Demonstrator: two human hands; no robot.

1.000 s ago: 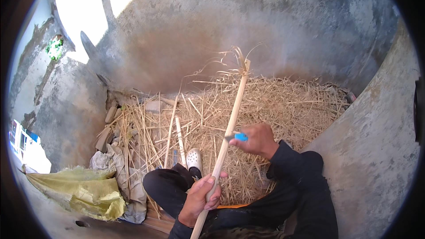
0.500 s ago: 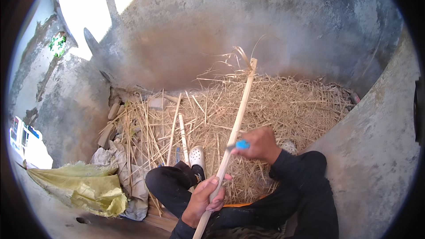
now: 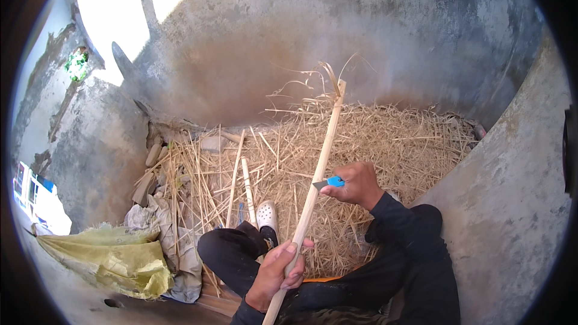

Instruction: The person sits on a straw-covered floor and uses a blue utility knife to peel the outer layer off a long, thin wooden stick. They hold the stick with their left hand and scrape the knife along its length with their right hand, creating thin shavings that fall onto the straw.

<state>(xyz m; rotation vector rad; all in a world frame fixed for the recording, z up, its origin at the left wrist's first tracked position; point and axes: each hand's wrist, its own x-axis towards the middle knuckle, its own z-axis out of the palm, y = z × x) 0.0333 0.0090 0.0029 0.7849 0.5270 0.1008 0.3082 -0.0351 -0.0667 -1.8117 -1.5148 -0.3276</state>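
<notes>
Where the right hand (image 3: 358, 185) encloses the blue knife (image 3: 336, 181), its rear is hidden.

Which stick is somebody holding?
The long stick slanting up through the left hand, with curly shavings at its top; no hand holds the two pale sticks near the white shoe.

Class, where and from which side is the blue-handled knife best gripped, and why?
Probably by its blue handle, from the right, as the right hand holds it. The dark blade points left, at the long pale strip, so that approach should keep the hand behind the blade.
</notes>
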